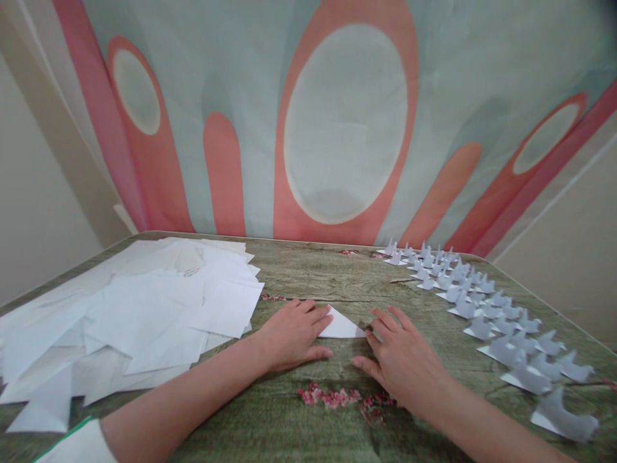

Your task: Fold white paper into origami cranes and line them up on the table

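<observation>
A small white sheet of paper [341,323], folded into a triangle, lies flat on the table between my hands. My left hand [296,334] rests on its left part, fingers stretched over the paper and thumb apart below. At the triangle's right corner is my right hand [402,350], its fingers spread and a fingertip at or touching that corner. The left end of the paper is hidden under my left fingers. Neither hand is closed around anything.
A broad heap of loose white paper sheets [149,315] covers the table's left side. Several rows of folded white paper birds [506,350] stand along the right. The wood-patterned tabletop [308,270] has pink flower prints. Behind it hangs a patterned backdrop [260,96].
</observation>
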Tool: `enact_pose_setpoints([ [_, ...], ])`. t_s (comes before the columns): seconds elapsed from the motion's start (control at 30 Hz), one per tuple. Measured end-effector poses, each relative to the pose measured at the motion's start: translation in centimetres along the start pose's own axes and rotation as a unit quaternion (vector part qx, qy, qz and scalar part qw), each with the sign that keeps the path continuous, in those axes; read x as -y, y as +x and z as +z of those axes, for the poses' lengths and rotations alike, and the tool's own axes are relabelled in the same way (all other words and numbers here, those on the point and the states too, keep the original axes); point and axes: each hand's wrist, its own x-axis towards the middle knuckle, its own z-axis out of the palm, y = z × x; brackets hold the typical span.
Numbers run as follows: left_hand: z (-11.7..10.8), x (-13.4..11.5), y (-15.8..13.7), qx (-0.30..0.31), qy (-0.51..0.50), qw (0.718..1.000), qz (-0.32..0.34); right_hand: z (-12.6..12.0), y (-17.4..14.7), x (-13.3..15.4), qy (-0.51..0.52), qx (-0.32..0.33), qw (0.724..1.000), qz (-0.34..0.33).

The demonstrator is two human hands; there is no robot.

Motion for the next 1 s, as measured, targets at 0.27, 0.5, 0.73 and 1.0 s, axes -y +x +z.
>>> enact_pose_setpoints([
  [0.27, -0.2, -0.2, 0.0, 0.002, -0.002, 1.0, 0.0, 1.3, 0.3, -0.9, 0.045, -0.055, 0.997, -0.001],
  [0.5, -0.2, 0.0, 0.0, -0.004, -0.014, 1.0, -0.003, 3.7, 0.7, -0.5, 0.104, -0.059, 0.989, -0.086],
  [0.73, -0.1, -1.3, 0.0, -0.02, -0.029, 0.999, 0.02, 3.6, 0.9, -0.3, 0.09, -0.08, 0.988, -0.1],
  [1.0, -0.5, -3.4, -0.4, -0.004, -0.034, 0.999, 0.004, 3.9, 0.9, -0.1, 0.09, -0.084, 0.988, -0.095],
])
